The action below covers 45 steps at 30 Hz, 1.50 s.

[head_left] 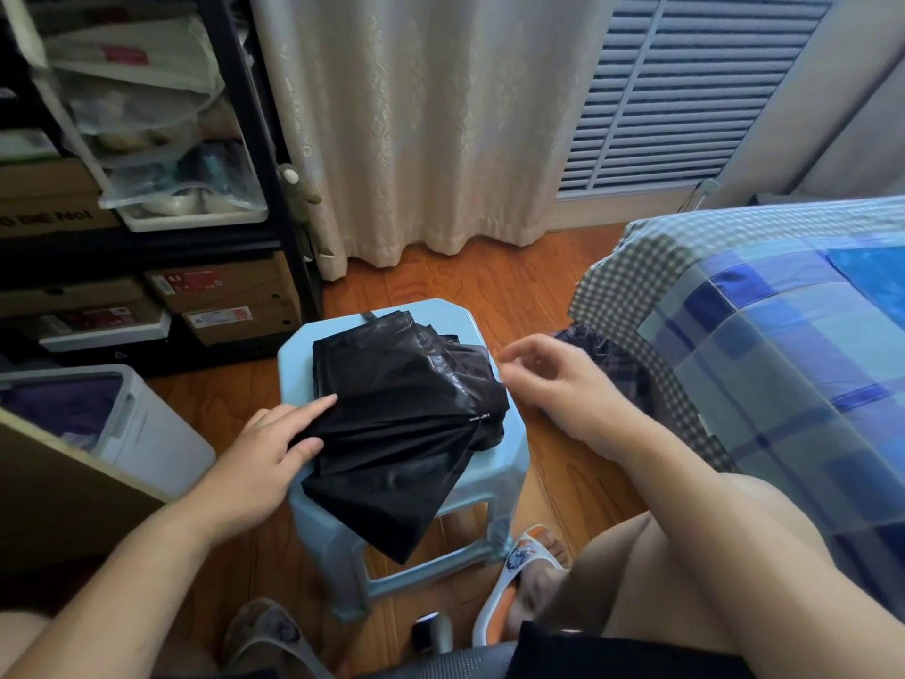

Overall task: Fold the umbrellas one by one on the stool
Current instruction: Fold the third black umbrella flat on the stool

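- A black umbrella (401, 423) lies collapsed on top of the light blue stool (494, 463), its loose cloth spread over most of the seat and one flap hanging over the stool's front edge.
- The left hand (264, 458) rests at the stool's left edge, fingers straight and flat, pressing on the umbrella's cloth without gripping it.
- The right hand (548, 374) hovers just past the stool's right edge, fingers loosely bent and spread, holding nothing; whether its fingertips touch the cloth cannot be told.
- A second, dark checked umbrella (607, 365) lies on the floor to the right of the stool, against the bed (783, 335).
- A white bin (147, 428) stands left of the stool, and a black shelf (147, 188) of boxes stands behind it on the left.
- A cream curtain (440, 129) hangs behind the stool.
- A slippered foot (524, 575) sits by the stool's front right leg.
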### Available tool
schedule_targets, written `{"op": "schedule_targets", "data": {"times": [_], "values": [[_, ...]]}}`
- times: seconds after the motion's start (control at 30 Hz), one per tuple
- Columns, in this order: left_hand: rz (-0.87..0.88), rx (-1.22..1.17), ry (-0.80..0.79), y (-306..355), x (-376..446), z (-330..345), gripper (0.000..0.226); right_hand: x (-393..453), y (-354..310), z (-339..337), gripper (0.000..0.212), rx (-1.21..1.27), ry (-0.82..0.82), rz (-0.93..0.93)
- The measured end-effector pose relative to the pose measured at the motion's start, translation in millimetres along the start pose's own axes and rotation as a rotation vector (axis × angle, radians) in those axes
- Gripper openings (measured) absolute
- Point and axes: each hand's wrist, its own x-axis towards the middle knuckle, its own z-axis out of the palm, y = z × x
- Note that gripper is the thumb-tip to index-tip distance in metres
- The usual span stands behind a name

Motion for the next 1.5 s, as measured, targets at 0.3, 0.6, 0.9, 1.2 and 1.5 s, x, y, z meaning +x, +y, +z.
{"op": "schedule_targets", "data": {"times": [0.3, 0.6, 0.9, 1.2, 1.5], "values": [[0.006, 0.008, 0.011, 10, 2, -1, 0.055, -2, 15, 18, 0.018, 0.08, -0.003, 0.032], [-0.06, -0.088, -0.001, 14, 0, -9, 0.063, 33, 16, 40, 0.02, -0.019, 0.208, 0.045], [-0.054, -0.002, 0.234, 15, 7, 12, 0.049, 43, 25, 31, 0.033, -0.348, 0.466, 0.154], [-0.151, -0.029, 0.397, 21, 2, 16, 0.031, -32, 34, 79, 0.053, -0.473, -0.146, -0.153], [-0.153, -0.325, 0.283, 25, -15, -7, 0.015, -32, -25, 77, 0.043, -0.019, 0.072, -0.081]]}}
